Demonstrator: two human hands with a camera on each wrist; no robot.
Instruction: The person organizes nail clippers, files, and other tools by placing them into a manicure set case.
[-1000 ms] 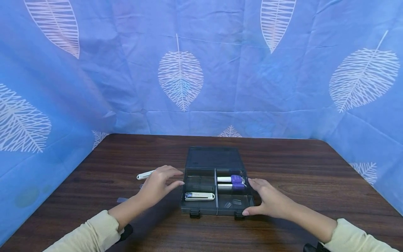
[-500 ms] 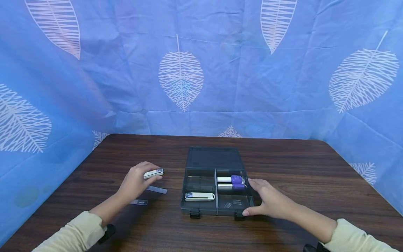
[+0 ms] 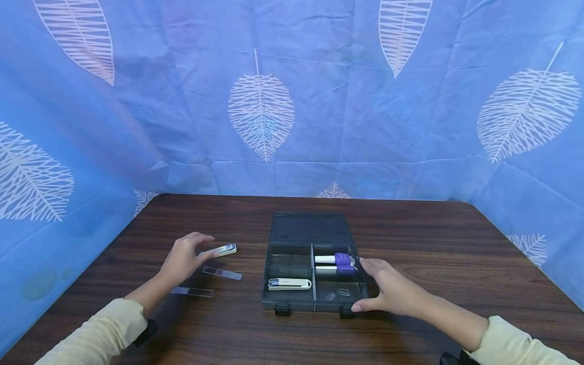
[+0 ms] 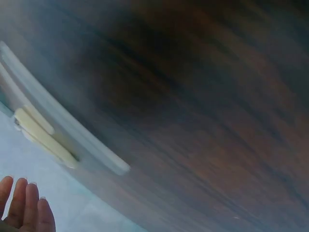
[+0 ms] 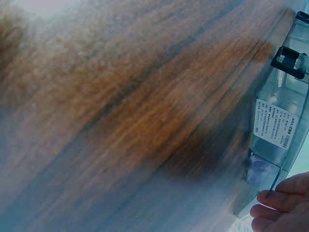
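In the head view my left hand [image 3: 184, 258] is beside a white nail clipper [image 3: 224, 250] on the table, its fingers extended and the thumb overlapping the clipper's near end. The left wrist view shows straight fingers [image 4: 30, 205] apart from the nail clipper [image 4: 46, 137]. Two clear nail files [image 3: 222, 273] lie close to that hand. My right hand [image 3: 392, 291] rests against the right side of a dark see-through case [image 3: 296, 306], thumb at the front corner. Inside are another nail clipper [image 3: 289, 284], two purple-and-white polish bottles [image 3: 335, 259] and small clear pieces [image 3: 343, 292].
The case's lid [image 3: 312, 228] is folded back behind it. A divider [image 3: 313, 279] splits its inside, and two latches [image 3: 282, 308] stand at the front. Blue leaf-patterned cloth [image 3: 310, 116] surrounds the brown wooden table [image 3: 410, 233].
My left hand has moved left, from beside the case to the nail clipper and then a little past it, uncovering the files. The right hand has stayed at the case.
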